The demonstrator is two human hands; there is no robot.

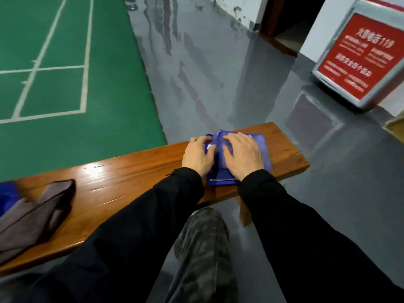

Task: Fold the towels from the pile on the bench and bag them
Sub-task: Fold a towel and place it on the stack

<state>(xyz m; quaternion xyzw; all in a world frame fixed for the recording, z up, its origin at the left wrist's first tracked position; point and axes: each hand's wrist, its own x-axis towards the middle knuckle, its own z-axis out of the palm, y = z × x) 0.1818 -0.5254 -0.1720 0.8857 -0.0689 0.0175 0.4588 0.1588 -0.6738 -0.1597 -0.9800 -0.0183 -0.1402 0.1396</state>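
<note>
While both hands lie on it, the blue towel (261, 143) sits folded on the right end of the wooden bench (135, 171), near the far edge. The left hand (197, 155) rests at the towel's left side, its fingers partly bent over the cloth edge; whether they pinch it cannot be told. The right hand (244, 153) lies flat on top, fingers straight and spread, pressing the cloth down. Both arms wear black sleeves (306, 226). At the bench's left end, well apart from the hands, lies a brown-grey towel (37, 215), crumpled, with a strip of blue cloth (7, 196) just behind it. A red notice board (358, 55) stands on the grey floor (218, 84) far right.
</note>
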